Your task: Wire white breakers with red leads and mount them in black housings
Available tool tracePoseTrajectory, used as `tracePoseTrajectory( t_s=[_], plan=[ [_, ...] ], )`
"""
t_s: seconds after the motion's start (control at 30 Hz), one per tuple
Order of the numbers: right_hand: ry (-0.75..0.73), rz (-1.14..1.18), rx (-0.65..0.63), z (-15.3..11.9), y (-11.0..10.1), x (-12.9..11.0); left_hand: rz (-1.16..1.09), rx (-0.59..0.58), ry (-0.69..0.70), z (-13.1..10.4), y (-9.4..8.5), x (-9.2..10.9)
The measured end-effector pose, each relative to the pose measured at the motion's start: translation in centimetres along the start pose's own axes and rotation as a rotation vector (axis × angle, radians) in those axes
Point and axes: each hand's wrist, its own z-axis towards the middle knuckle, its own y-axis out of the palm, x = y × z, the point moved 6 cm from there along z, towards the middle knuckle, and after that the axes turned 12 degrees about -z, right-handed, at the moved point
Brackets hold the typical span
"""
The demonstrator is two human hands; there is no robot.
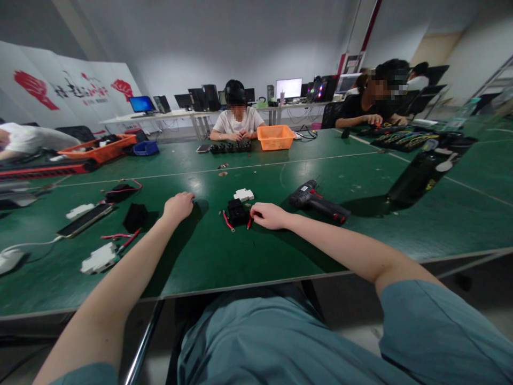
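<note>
In the middle of the green table lies a black block-shaped part [237,212], with a short red cable [228,221] ending in a metal lug on its left side. My right hand [270,215] is closed at the block's right side, its fingertips on a second red cable [249,221]. Just behind the block is a white plastic module [243,194]. My left hand [179,206] rests on the table to the left, apart from the block. Its fingers are curled, and whatever they may hold is hidden.
A cordless drill [318,202] lies right of my right hand, and a black bottle [420,176] stands beyond it. Leftward are a phone [86,220], a black part [135,217] and a white module [99,258]. Opposite, a person [237,120] sits beside an orange basket [275,138].
</note>
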Motion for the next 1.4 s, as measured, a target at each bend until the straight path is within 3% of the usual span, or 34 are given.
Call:
tracePoseTrajectory(
  t_s=[0.5,0.7,1.0,1.13,1.2,1.27,1.4],
  plan=[
    [-0.008,0.008,0.025,0.0,0.1,0.1,0.092,-0.013,-0.042,-0.3,-1.2,0.0],
    [0.005,0.012,0.008,0.0,0.0,0.0,0.137,-0.030,-0.058,-0.5,-1.4,-1.3],
    [0.002,0.008,0.006,-0.1,-0.2,-0.1,0.130,-0.114,-0.303,-0.8,-1.5,-5.6],
    [0.010,-0.003,0.002,-0.1,-0.2,-0.1,0.140,-0.090,-0.449,-1.7,-2.1,-6.5],
    [0.011,-0.006,0.006,-0.1,-0.2,-0.1,0.142,-0.053,-0.433,-2.0,-2.5,-5.6],
    [0.005,0.000,0.007,-0.1,-0.3,-0.2,0.122,-0.016,-0.337,-2.0,-2.8,-3.6],
    [-0.002,0.001,0.012,-0.2,-0.3,-0.4,0.010,0.011,-0.041,-2.2,-2.5,3.5]
  ],
)
